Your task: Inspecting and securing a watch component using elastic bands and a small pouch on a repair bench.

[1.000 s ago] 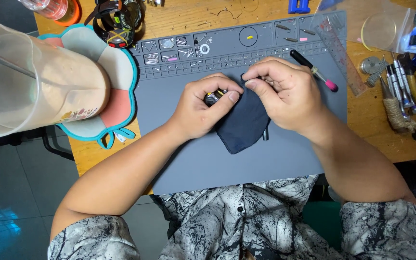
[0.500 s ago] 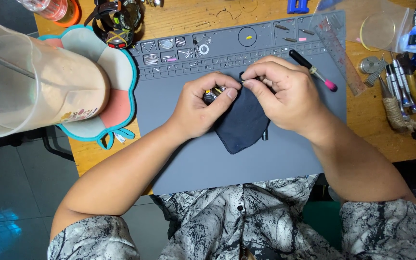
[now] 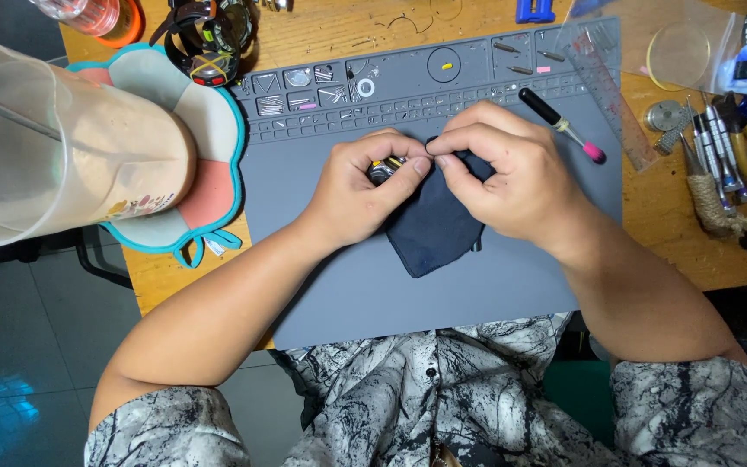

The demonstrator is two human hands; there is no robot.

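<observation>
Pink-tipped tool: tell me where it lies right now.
In the head view the pink-tipped tool lies on the grey mat, upper right, just beyond the right hand and left of the clear ruler.

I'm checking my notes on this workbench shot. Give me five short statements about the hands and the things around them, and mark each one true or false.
1. Both hands, the left hand and the right hand, meet over a dark cloth. True.
2. The cloth lies on bare wood. False: it lies on a grey work mat.
3. The left hand pinches a small metal part. True.
4. The pink-tipped tool is in the right hand. False: it lies on the mat beyond it.
5. A large clear cup stands at the person's left. True.
</observation>
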